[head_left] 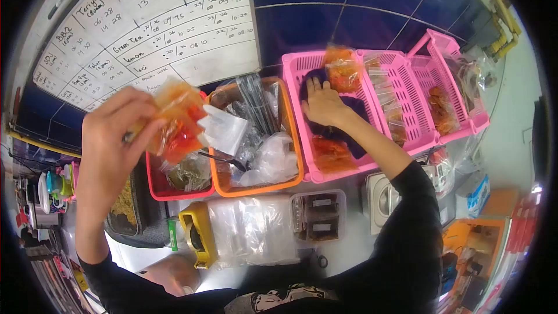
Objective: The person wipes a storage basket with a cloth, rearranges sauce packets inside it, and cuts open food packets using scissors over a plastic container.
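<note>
An orange-red packet hangs in the air over the red and orange baskets, pinched between the thumb and fingers of the left hand; it is blurred, so I cannot tell whether it is one bag or several together. The right hand lies palm down with its fingers stretched out, gripping nothing that shows, on a dark blue cloth in the left part of the pink basket.

The step in hand looks like steadying or flattening the cloth while the packet is held clear. The next move, I judge, calls for a light pinch on the slippery film – and for the right palm to leave the cloth without dragging it.

Around that cloth lie a far packet and a near packet, both orange; farther right, a row of packets stands in the next section. To the left are the orange basket, full of clear plastic, and the red basket. Nearer the person sit a yellow tape dispenser, a stack of clear bags and a clear container. A whiteboard stands at the far left.
</note>
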The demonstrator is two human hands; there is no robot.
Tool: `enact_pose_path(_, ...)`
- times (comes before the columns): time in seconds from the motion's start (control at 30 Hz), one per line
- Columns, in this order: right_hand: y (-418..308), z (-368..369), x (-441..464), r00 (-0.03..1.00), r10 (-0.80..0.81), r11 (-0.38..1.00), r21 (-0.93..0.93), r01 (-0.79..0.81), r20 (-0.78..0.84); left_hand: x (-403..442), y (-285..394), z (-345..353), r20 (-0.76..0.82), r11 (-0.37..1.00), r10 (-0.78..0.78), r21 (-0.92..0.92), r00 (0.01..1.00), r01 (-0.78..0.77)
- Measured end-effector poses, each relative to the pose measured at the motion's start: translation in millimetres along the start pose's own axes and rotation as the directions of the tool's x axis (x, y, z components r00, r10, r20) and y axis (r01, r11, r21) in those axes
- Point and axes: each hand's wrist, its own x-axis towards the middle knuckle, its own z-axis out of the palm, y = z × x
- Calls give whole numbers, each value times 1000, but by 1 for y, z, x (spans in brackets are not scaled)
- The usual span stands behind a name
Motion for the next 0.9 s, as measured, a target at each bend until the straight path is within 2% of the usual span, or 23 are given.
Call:
enact_pose_path(0.07, -1, -9, -3, 991, 29, 1000, -3, -29, 129, -14, 1, -2, 0, 999, -29, -34, 1000, 29)
enact_pose_path(0.17, 10, -2, 10, 994, 22, 997, 69, -29, 108, -26, 11, 1, 38, 996, -41, -80, 998, 44)
enact_pose_path(0.23, 12, -2, 19, 995, 10, 1000, 3, -10, 103, -30, 19, 5, 76, 996, -22, -88, 997, 29)
enact_pose_path(0.3, 17, -8, 20, 989, -31, 995, 95, 17, 147, -33, 27, 16, 187, 966, 177, -222, 966, -134)
enact_pose_path(0.33, 19, -13, 16, 980, -41, 988, 152, 11, 195, -34, 33, 23, 193, 965, 176, -228, 965, -131)
enact_pose_path(0.4, 24, -26, 10, 961, -95, 981, 187, 46, 260, -32, 47, 40, 280, 843, 418, -473, 864, -255)
enact_pose_path(0.47, 28, -39, 6, 909, -182, 963, 254, 87, 376, -27, 63, 64, 310, 732, 569, -612, 762, -298)
enact_pose_path(0.53, 29, -42, 6, 900, -208, 962, 245, 118, 383, -25, 86, 94, 317, 675, 598, -694, 736, -249)
enact_pose_path(0.6, 28, -36, 6, 903, -232, 966, 195, 170, 362, -10, 99, 124, 415, 598, 715, -780, 562, -183)
enact_pose_path(0.67, 25, -32, 4, 911, -232, 967, 182, 178, 340, -5, 114, 174, 297, 456, 749, -880, 593, -135)
enact_pose_path(0.7, 26, -30, 2, 919, -236, 968, 163, 192, 315, -3, 124, 192, 298, 454, 753, -881, 587, -134)
enact_pose_path(0.77, 30, -21, 0, 928, -259, 962, 160, 222, 269, 2, 144, 224, 134, 241, 691, -969, 710, -52)
enact_pose_path(0.8, 30, -20, -1, 929, -280, 956, 154, 249, 240, 3, 152, 240, 135, 240, 693, -969, 708, -50)
enact_pose_path(0.87, 33, -16, -3, 930, -299, 951, 149, 272, 212, 4, 165, 270, -2, 148, 644, -981, 765, -127)
enact_pose_path(0.9, 35, -12, -4, 919, -368, 925, 157, 346, 140, 5, 169, 285, -1, 147, 645, -981, 764, -125)
